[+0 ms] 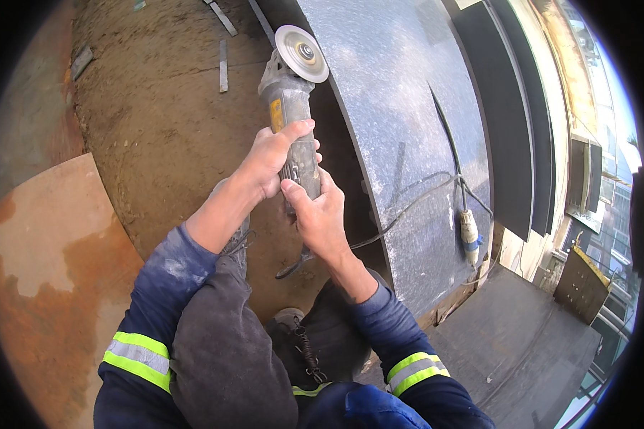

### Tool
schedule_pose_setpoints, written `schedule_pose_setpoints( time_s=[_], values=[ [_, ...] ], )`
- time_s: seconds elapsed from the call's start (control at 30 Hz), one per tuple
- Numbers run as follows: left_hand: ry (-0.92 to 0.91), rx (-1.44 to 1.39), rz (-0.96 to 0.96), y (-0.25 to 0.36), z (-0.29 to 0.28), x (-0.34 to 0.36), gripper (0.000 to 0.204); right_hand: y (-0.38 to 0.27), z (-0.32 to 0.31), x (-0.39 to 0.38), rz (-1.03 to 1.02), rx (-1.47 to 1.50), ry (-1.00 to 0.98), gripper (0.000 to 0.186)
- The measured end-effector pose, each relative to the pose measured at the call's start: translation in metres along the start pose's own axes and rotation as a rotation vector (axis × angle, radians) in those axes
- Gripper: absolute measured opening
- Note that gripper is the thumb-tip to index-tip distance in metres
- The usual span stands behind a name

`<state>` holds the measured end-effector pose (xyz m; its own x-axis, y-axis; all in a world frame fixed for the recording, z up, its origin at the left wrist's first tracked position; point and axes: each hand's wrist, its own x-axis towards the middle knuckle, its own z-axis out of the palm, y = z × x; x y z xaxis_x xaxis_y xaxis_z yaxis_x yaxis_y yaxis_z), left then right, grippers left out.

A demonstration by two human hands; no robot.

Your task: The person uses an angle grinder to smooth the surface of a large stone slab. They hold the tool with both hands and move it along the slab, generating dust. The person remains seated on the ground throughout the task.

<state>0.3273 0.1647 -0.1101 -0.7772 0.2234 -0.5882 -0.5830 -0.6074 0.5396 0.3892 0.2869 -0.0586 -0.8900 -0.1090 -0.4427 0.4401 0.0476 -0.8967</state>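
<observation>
Both my hands are wrapped round a dusty grey angle grinder point(291, 100). Its body points away from me, and a pale cutting disc point(302, 54) sits at the far end, by the edge of a dark slab point(379, 86). My left hand point(268, 161) grips the body nearer the head, thumb lying across the top. Closer to me, my right hand point(320, 214) closes round the rear of the body. A black cord point(379, 234) runs from near the tool's rear over the slab. I cannot tell whether the disc is spinning.
A cable connector point(470, 236) lies on the slab to the right. Beyond it stand several dark sheets point(504, 107). Thin offcut strips point(223, 66) lie on the brown dirt ground point(164, 129). A stained orange-brown panel point(57, 264) is at left, and dark boards point(515, 343) lie at lower right.
</observation>
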Motion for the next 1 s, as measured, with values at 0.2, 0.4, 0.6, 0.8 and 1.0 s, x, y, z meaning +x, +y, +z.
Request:
schedule_pose_setpoints(
  time_s=[0.2, 0.4, 0.6, 0.8, 1.0],
  values=[
    [-0.018, 0.004, 0.000, 0.013, -0.003, 0.012, 0.052, -0.004, 0.008, 0.015, -0.024, 0.017, 0.026, 0.025],
    [-0.007, -0.011, 0.006, 0.025, -0.001, 0.022, 0.052, -0.009, 0.011, 0.029, -0.026, 0.015, 0.025, 0.024],
    [-0.026, 0.015, 0.009, 0.029, -0.006, 0.035, 0.056, -0.012, 0.012, 0.039, -0.008, 0.032, 0.027, 0.025],
    [-0.038, 0.005, -0.003, 0.035, -0.005, 0.043, 0.054, -0.012, 0.012, 0.049, -0.048, 0.058, 0.020, 0.027],
    [-0.002, 0.000, -0.009, 0.028, -0.005, 0.032, 0.052, -0.010, 0.010, 0.036, -0.022, 0.015, 0.008, 0.030]
  ],
)
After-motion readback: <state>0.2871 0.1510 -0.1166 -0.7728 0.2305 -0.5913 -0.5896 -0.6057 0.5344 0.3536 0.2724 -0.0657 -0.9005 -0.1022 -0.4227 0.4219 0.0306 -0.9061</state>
